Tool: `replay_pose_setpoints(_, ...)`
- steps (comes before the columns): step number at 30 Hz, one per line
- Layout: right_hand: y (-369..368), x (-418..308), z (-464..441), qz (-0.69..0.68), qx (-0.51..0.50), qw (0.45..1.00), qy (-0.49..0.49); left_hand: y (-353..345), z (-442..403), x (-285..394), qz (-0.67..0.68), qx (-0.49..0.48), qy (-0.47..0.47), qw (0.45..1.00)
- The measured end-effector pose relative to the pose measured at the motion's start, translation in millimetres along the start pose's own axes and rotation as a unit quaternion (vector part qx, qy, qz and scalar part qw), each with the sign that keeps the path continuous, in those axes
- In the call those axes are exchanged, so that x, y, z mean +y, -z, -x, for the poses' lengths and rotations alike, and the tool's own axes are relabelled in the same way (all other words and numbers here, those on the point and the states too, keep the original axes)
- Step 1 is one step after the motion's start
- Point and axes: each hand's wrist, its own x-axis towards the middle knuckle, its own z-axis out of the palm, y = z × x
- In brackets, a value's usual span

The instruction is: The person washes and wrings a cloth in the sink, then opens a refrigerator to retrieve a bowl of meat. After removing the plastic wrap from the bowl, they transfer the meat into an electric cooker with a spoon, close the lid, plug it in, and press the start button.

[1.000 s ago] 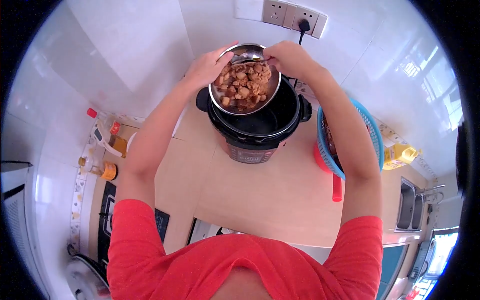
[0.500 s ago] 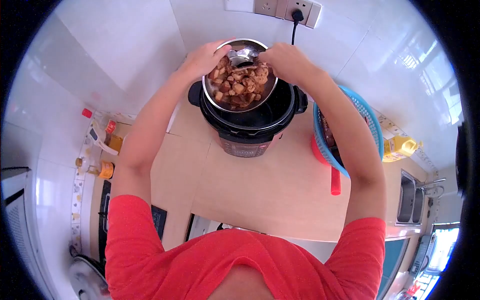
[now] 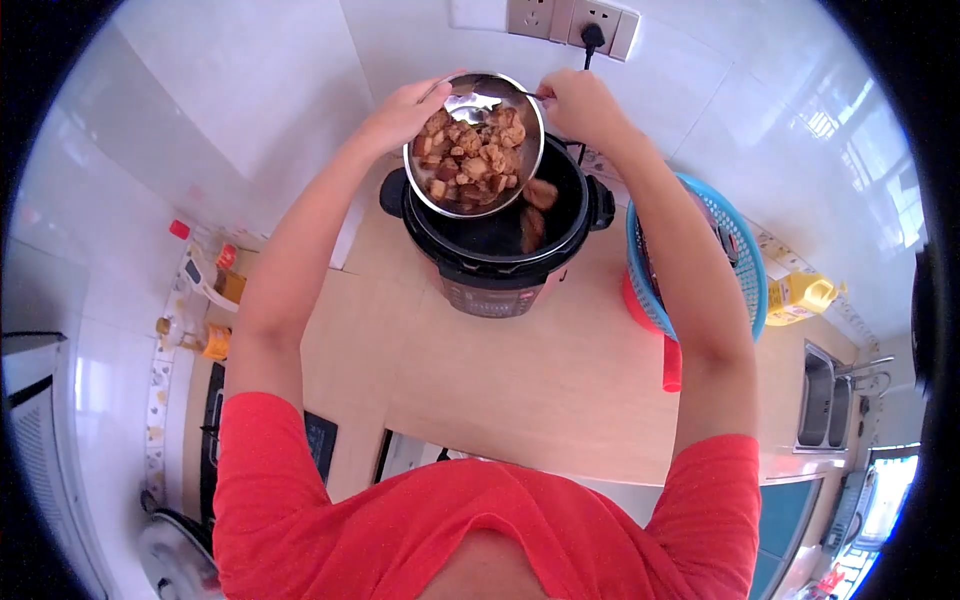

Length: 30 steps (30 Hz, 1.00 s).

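Beige counter (image 3: 530, 400), most of the front edge hidden behind one red shirt (image 3: 480, 520). Near the counter's back edge, one cooker (image 3: 490, 300), open at the top, with the far part of its rim hidden under one steel bowl (image 3: 533, 155). Toward the right end, one blue basket (image 3: 758, 285), partly covered by the right arm (image 3: 690, 260), its contents hard to make out. Under the basket, one red vessel (image 3: 671, 365), mostly hidden apart from its handle. At the far right end, one sink (image 3: 818, 395), small in view. Toward the left end, one black hob (image 3: 209, 440), mostly behind the left arm (image 3: 280, 270).

Bowl tilted toward the cooker's opening, loaded with brown chunks (image 3: 465, 160), too heaped to count; contact between bowl and cooker impossible to tell. Two hands, apart: left hand (image 3: 405, 115) clamped on the bowl's rim, some fingers hidden; right hand (image 3: 582, 102) closed around one thin utensil (image 3: 530, 95), its far end unclear.

By the counter's left edge, at least two overlapping bottles (image 3: 215, 340); near the right end, one yellow bottle (image 3: 803, 298). On the wall, two sockets (image 3: 535, 18), cut off at the top, and one black plug (image 3: 593, 38). Just beside the bowl's rim, over the cooker's opening, two loose chunks, blurred.
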Motion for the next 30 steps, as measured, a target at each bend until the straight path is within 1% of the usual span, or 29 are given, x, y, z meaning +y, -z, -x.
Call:
replay_pose_setpoints(3, 0.8, -7.4, -6.9, -0.064, -0.007, 0.998, 0.022, 3.2, -1.1, 2.3, 0.025, 0.004, 0.013, 1.000)
replay_pose_setpoints(6, -0.3, -20.0, -15.9, -0.061, -0.022, 0.997, 0.050, 4.8, -9.3, -7.5, 0.059, 0.001, -0.001, 0.998)
replay_pose_setpoints(7, 9.8, -29.3, -15.2, -0.058, -0.019, 0.996, 0.072, 4.0, -12.3, -11.3, 0.073, -0.002, -0.007, 0.997)
replay_pose_setpoints(8, 27.2, -42.7, -11.4, -0.054, -0.015, 0.994, 0.094, 4.3, -10.4, -7.5, 0.062, -0.005, -0.010, 0.998)
replay_pose_setpoints(10, 31.4, -47.2, -11.4, -0.031, -0.008, 0.991, 0.128, 7.3, -6.6, 3.1, 0.039, -0.011, -0.017, 0.999)
replay_pose_setpoints(13, 21.2, -39.1, -17.4, 0.008, -0.014, 0.986, 0.164, 12.5, -5.2, 12.7, -0.002, -0.051, 0.059, 0.997)
replay_pose_setpoints(14, 26.9, -42.1, -16.6, 0.011, -0.024, 0.984, 0.176, 11.7, -6.0, 9.9, 0.015, -0.046, 0.043, 0.998)
replay_pose_setpoints(16, 27.3, -45.4, -17.0, 0.038, -0.051, 0.981, 0.183, 8.8, -6.0, 6.5, 0.049, -0.037, 0.011, 0.998)
replay_pose_setpoints(18, 15.3, -46.9, -16.8, 0.086, -0.085, 0.977, 0.174, 10.7, -3.4, 10.4, 0.045, -0.026, 0.037, 0.998)
replay_pose_setpoints(22, 6.7, -45.8, -14.0, 0.086, -0.066, 0.978, 0.176, 12.4, -8.5, 9.4, 0.024, -0.003, 0.069, 0.997)
replay_pose_setpoints(25, 13.0, -49.2, -14.5, 0.115, -0.086, 0.971, 0.190, 11.5, -6.0, 21.1, -0.035, 0.000, 0.014, 0.999)
replay_pose_setpoints(30, 15.5, -53.6, -2.0, 0.169, -0.126, 0.961, 0.180, 5.5, -15.2, 8.2, -0.078, -0.001, -0.025, 0.997)
